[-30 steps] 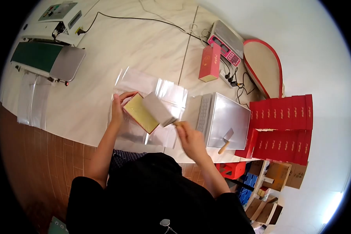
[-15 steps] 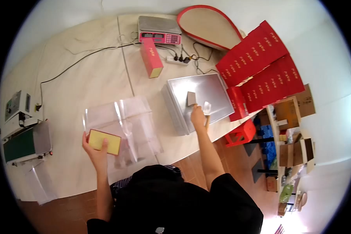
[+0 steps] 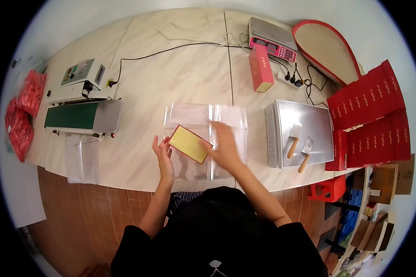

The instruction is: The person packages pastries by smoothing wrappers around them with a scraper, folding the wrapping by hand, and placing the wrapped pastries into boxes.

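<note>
A shallow box with a yellow face and red edges [image 3: 189, 144] is tilted between my two hands. My left hand [image 3: 164, 159] grips its left edge, with the fingers partly spread. At the box's right end, the thumb of my right hand [image 3: 227, 150] presses on the yellow face; its other fingers are smeared by motion. Clear plastic bags [image 3: 229, 116] lie flat on the table beneath the box. Further right, two wooden-handled scrapers, one with a handle [image 3: 292, 147] and one beside it [image 3: 305, 159], rest on a metal case [image 3: 316, 122].
A sealing machine with a green belt [image 3: 74, 116] stands left, near red bags [image 3: 21, 131]. Behind are a pink scale [image 3: 272, 39], a red upright box [image 3: 261, 69], a power strip [image 3: 289, 79] and a red-rimmed tray [image 3: 326, 51]. Red printed boxes [image 3: 370, 101] stand right.
My right hand has left the scraper on the metal case and come over to the box. The view has shifted left, and the box is now tilted between both hands.
</note>
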Demonstrator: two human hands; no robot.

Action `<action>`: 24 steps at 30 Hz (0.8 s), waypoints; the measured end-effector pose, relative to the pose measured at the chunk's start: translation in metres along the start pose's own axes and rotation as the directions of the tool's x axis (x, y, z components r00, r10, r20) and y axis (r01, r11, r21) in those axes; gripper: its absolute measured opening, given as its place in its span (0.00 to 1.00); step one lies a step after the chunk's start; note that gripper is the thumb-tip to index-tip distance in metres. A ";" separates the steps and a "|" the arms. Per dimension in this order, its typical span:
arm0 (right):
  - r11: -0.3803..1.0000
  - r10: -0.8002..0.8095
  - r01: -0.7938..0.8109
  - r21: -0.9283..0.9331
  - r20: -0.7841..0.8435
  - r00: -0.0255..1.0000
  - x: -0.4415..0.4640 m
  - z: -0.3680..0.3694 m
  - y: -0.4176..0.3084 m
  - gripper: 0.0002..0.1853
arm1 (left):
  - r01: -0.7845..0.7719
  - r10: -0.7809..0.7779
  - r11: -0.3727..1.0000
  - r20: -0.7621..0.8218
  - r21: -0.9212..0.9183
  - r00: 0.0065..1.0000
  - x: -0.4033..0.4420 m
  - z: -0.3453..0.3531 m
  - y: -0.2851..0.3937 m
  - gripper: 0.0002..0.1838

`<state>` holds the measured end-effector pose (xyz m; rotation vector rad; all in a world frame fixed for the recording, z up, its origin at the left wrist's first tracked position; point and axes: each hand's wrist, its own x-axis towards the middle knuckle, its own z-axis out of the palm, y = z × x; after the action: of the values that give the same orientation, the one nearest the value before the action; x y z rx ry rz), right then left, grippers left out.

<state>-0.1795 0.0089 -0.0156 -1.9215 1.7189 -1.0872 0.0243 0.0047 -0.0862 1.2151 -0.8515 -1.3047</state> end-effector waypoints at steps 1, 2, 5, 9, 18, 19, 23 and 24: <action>0.998 -0.064 0.065 -0.018 0.071 0.995 0.005 0.022 -0.008 0.38 | 0.109 -0.110 0.993 -0.039 -0.043 0.993 -0.001 -0.007 -0.007 0.35; 0.993 -0.096 0.103 -0.049 0.120 0.988 0.010 0.033 -0.025 0.39 | 0.213 -0.219 0.973 -0.068 -0.089 0.973 -0.002 -0.014 -0.014 0.35; 0.978 -0.115 0.148 -0.147 0.213 0.970 0.016 0.059 -0.039 0.41 | 0.449 -0.461 0.881 -0.057 -0.152 0.886 -0.008 -0.038 -0.050 0.35; 0.972 -0.107 0.147 -0.184 0.211 0.972 0.015 0.057 -0.041 0.40 | 0.743 -0.778 0.456 0.186 -0.490 0.600 -0.020 -0.066 -0.110 0.33; 0.965 -0.179 0.190 0.183 -0.073 0.981 -0.025 -0.034 -0.064 0.47 | 0.664 -0.321 0.443 0.585 -0.603 0.745 0.016 -0.044 -0.042 0.47; 0.967 -0.163 0.167 0.193 -0.033 0.986 -0.033 -0.036 -0.058 0.46 | 0.582 -0.228 0.458 0.544 -0.672 0.808 0.024 -0.043 -0.031 0.48; 0.999 -0.002 -0.004 0.047 0.117 0.993 -0.062 -0.022 -0.022 0.48 | 0.405 -0.168 0.699 0.415 -0.589 0.894 0.035 -0.030 0.002 0.49; 0.996 0.070 -0.061 -0.059 0.166 0.984 -0.069 -0.012 -0.009 0.50 | 0.408 -0.213 0.727 0.383 -0.552 0.899 0.032 -0.028 0.006 0.49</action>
<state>-0.1804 0.0792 -0.0227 -1.9145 1.7202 -0.8375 0.0570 -0.0226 -0.0918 0.6449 -0.3438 -1.8955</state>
